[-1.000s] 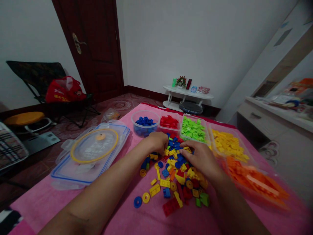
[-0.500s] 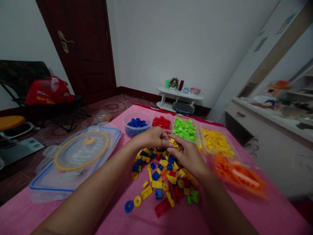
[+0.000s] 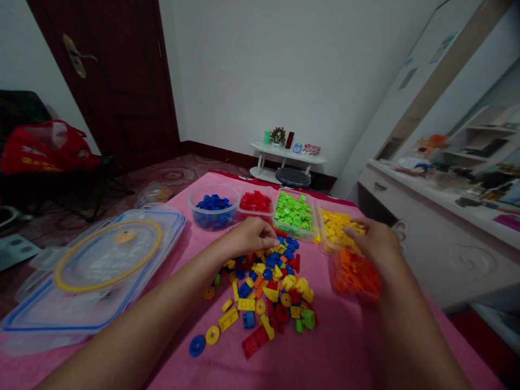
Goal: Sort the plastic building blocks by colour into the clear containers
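Observation:
A mixed pile of toy building blocks (image 3: 260, 292) in yellow, blue, red, green and orange lies on the pink cloth. At its far side, my left hand (image 3: 254, 235) has its fingers bent together, with a yellow block (image 3: 280, 249) at the tips. My right hand (image 3: 376, 238) hovers over the clear box of yellow blocks (image 3: 335, 227), its thumb and fingers apart; nothing shows between them. Close below that hand stands a box of orange blocks (image 3: 353, 273), partly covered by my right wrist.
Behind the pile stand a round tub of blue blocks (image 3: 213, 208), a box of red blocks (image 3: 255, 201) and a box of green blocks (image 3: 294, 213). Stacked clear lids (image 3: 101, 265) lie at the left. A cabinet (image 3: 426, 216) rises beyond the table's right side.
My right hand has moved from beside my left hand over the pile rightward to the yellow box. My left hand has stayed at the pile. The view has shifted slightly right.

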The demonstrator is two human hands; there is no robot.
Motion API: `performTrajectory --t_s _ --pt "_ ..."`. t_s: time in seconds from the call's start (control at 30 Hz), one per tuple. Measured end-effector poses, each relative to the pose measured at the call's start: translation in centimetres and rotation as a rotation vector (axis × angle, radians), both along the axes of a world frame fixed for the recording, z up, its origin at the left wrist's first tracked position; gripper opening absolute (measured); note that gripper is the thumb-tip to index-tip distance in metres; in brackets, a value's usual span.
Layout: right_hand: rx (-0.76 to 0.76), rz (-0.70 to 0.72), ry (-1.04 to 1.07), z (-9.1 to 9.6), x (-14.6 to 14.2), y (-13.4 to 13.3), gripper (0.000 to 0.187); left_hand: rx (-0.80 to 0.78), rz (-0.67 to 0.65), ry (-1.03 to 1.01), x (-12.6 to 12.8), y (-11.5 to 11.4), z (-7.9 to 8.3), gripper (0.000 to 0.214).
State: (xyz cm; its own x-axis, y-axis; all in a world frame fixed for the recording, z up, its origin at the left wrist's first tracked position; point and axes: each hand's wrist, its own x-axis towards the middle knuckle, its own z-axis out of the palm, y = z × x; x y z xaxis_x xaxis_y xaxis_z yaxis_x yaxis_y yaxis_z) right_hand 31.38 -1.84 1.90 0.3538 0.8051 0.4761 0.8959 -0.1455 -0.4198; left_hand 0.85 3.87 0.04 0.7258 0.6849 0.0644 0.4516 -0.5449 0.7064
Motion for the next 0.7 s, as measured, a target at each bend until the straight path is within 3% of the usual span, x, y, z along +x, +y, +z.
performTrajectory --t_s 0.1,0.17,0.3,0.4,0.57,0.7 --pt "-0.055 -0.099 -0.068 -0.6 1.4 -0.1 0.047 0.104 0.060 -0.018 0.9 -0.7 -0.6 0.029" --pt "-0.067 -0.081 -0.115 -0.8 1.0 0.2 0.057 0.216 0.071 -0.055 1.4 -1.2 -1.3 0.035" --pt "-0.070 0.057 -0.089 -0.7 -1.2 1.0 0.042 0.342 -0.111 -0.030 2.0 -1.7 -2.6 0.042" --pt "-0.130 0.129 -0.075 -0.8 -3.5 1.2 0.031 0.383 -0.209 0.051 2.0 -1.7 -2.9 0.036" --pt "-0.250 0.166 -0.146 -2.2 -6.8 1.2 0.033 0.418 -0.208 0.135 1.8 -1.4 -2.4 0.018" --pt "-0.274 0.171 -0.195 -3.0 -7.7 1.2 0.031 0.405 -0.178 0.140 1.9 -1.2 -2.4 0.013"
